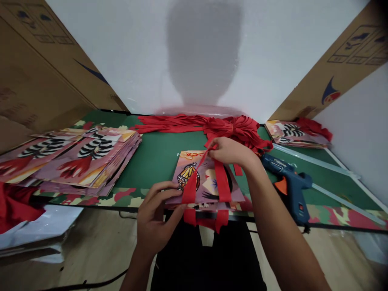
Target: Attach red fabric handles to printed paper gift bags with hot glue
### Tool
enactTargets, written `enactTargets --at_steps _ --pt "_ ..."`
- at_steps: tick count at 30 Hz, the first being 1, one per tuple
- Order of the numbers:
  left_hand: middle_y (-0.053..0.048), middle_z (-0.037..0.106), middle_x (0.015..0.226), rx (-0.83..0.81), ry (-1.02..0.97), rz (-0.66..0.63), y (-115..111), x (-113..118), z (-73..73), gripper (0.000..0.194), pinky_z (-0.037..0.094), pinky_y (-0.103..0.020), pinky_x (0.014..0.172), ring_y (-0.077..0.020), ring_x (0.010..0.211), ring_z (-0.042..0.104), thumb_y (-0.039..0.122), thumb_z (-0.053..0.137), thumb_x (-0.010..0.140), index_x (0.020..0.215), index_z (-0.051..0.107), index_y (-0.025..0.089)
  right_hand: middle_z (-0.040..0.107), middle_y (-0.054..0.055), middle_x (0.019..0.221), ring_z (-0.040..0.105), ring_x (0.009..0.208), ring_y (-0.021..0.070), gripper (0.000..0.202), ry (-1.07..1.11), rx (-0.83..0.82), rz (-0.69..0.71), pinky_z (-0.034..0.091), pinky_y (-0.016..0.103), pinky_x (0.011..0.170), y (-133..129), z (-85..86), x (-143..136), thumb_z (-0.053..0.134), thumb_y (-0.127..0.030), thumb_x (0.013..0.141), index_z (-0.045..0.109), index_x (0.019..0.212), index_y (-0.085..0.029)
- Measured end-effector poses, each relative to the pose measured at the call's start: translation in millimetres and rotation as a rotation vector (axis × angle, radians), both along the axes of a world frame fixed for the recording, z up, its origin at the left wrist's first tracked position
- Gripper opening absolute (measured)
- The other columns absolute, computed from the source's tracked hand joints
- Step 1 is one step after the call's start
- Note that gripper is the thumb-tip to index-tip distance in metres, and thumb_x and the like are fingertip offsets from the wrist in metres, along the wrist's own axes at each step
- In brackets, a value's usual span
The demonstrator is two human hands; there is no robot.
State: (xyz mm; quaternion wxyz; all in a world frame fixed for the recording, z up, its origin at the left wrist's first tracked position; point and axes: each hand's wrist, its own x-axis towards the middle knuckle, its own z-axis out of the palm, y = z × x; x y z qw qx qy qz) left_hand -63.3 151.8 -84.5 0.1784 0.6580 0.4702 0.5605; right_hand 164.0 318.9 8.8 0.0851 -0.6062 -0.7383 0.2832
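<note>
A printed card piece with a butterfly picture (209,178) lies at the front edge of the green table, on top of other pieces. Red ribbon (222,182) runs over it in two strips, and a red loop hangs off the table edge. My right hand (232,153) pinches the ribbon near the card's top edge. At the card's lower left corner, my left hand (160,210) rests with its fingers apart, the fingertips touching the card and the thumb close to the left strip.
Stacks of printed pieces (87,157) cover the table's left. Red ribbons (230,127) lie along the back. On the right are a blue glue gun (291,186), clear glue sticks (315,159) and another printed stack (291,133). Cardboard (39,60) stands at the left.
</note>
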Motion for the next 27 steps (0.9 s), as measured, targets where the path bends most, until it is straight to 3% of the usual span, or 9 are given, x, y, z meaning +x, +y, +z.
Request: enactTargets --at_steps 4,9,15,22,27 --pt "-0.007 0.073 0.115 0.004 -0.081 0.018 -10 -3 14.5 0.022 0.067 -0.028 0.071 -0.0212 0.101 0.075 0.021 0.082 0.092 0.112 0.081 0.031 0.083 0.003 0.103 0.076 0.089 0.0204 0.028 0.051 -0.043 0.124 0.050 0.023 0.069 -10 -10.7 1 0.076 -0.016 0.087 0.080 0.114 -0.021" --pt "-0.006 0.071 0.111 -0.017 -0.144 0.044 -20 -2 35.7 0.024 0.066 -0.026 0.067 -0.0201 0.096 0.073 0.020 0.083 0.090 0.111 0.083 0.033 0.081 0.002 0.102 0.074 0.087 0.0184 0.037 0.129 -0.073 0.214 0.051 0.022 0.071 -17 -9.2 11 0.077 -0.015 0.086 0.078 0.122 -0.020" --pt "-0.003 0.069 0.098 0.004 -0.210 0.043 -27 4 60.9 0.023 0.064 -0.026 0.064 -0.0181 0.086 0.070 0.018 0.086 0.086 0.104 0.083 0.032 0.079 0.001 0.096 0.072 0.084 0.0176 0.025 0.162 -0.099 0.261 0.050 0.023 0.073 -23 5.2 15 0.078 -0.021 0.088 0.079 0.112 -0.018" --pt "-0.001 0.068 0.095 -0.010 -0.333 -0.014 -36 6 81.5 0.019 0.063 -0.022 0.074 -0.0150 0.088 0.070 0.016 0.085 0.088 0.101 0.085 0.030 0.071 -0.004 0.082 0.062 0.069 0.0143 0.022 0.129 -0.135 0.296 0.042 0.024 0.062 -45 29.4 16 0.079 -0.027 0.088 0.077 0.109 -0.019" --pt "-0.002 0.072 0.093 -0.090 -0.361 -0.068 -48 9 97.6 0.012 0.061 -0.018 0.075 -0.0137 0.087 0.071 0.017 0.084 0.089 0.097 0.085 0.026 0.077 0.002 0.093 0.067 0.079 0.0191 0.028 0.081 -0.111 0.377 0.044 0.026 0.066 -52 39.0 21 0.081 -0.037 0.088 0.079 0.109 -0.019"
